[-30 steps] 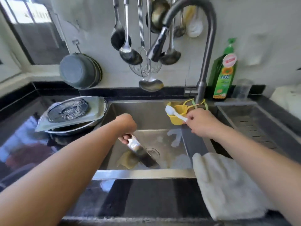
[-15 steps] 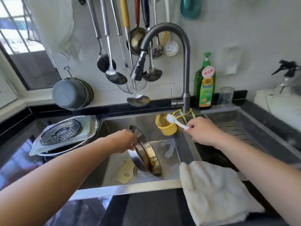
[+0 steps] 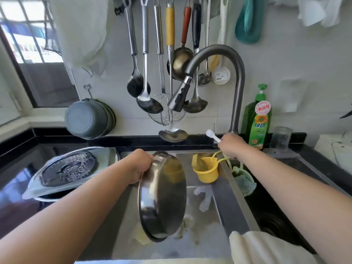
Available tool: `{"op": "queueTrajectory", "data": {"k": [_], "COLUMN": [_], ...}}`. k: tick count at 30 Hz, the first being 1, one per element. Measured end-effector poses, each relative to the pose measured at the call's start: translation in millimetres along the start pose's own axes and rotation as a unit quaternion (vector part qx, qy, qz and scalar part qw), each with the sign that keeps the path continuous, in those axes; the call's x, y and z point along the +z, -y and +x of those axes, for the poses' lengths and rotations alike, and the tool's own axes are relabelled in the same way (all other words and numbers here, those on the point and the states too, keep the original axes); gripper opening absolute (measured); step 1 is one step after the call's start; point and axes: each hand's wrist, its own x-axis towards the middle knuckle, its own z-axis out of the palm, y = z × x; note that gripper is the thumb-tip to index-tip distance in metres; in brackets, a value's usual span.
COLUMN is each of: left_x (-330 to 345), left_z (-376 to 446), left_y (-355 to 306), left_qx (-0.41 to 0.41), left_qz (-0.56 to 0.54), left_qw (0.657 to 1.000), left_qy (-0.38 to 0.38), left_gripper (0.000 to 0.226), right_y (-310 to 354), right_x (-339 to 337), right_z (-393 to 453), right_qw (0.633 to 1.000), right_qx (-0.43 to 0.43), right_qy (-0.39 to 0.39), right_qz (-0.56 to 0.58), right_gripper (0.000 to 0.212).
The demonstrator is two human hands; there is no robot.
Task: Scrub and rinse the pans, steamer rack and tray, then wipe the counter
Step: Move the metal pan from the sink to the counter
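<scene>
A: Item, left: steamer rack [image 3: 68, 169] on tray [image 3: 106, 157], stacked on counter [image 3: 17, 180]?
B: Unwashed. Centre: left hand [image 3: 140, 166], grip clamped on tilted pan [image 3: 162, 195] over sink [image 3: 236, 199]; wet rim might slip.
A: Right?
B: Right hand [image 3: 231, 145] gripped brush [image 3: 212, 135] by faucet [image 3: 236, 119]; could knock it.

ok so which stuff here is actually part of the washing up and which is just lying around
Part of the job:
- pan, tilted over the sink, held by the left hand
- white brush in the right hand
- steamer rack on the tray, left counter
- faucet
- white cloth

Just lying about:
- hanging ladles
- yellow cup
- glass
</scene>
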Motion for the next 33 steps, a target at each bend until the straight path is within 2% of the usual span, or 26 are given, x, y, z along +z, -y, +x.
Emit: {"op": "queueTrajectory", "data": {"k": [3, 8, 13, 21, 26, 28, 33], "left_x": [-5, -8, 0, 18, 33, 37, 31], "left_z": [16, 35, 33, 54, 60, 63, 67], "left_y": [12, 34, 28, 30, 20, 16, 9], "left_qx": [-0.054, -0.096, -0.096, -0.129, -0.136, -0.142, -0.145], "left_qz": [-0.085, -0.122, -0.190, -0.267, -0.285, -0.322, -0.389], "left_qw": [0.995, 0.984, 0.975, 0.953, 0.942, 0.930, 0.895], "left_qy": [-0.015, -0.084, -0.066, -0.063, -0.112, -0.110, -0.162], "left_gripper": [0.019, 0.030, 0.037, 0.029, 0.026, 0.028, 0.029], "right_y": [10, 12, 9, 11, 8, 7, 5], "right_x": [15, 37, 50, 56, 55, 55, 55], "right_z": [38, 76, 85, 84, 85, 85, 87], "right_qw": [0.999, 0.996, 0.988, 0.986, 0.985, 0.985, 0.986], "right_qx": [0.012, 0.023, 0.035, 0.024, 0.024, 0.019, 0.013], "right_qy": [-0.031, -0.088, -0.146, -0.159, -0.159, -0.161, -0.158], "right_qz": [-0.010, -0.008, -0.017, -0.050, -0.056, -0.055, -0.059], "right_gripper": [0.024, 0.021, 0.015, 0.015, 0.016, 0.017, 0.017]}}
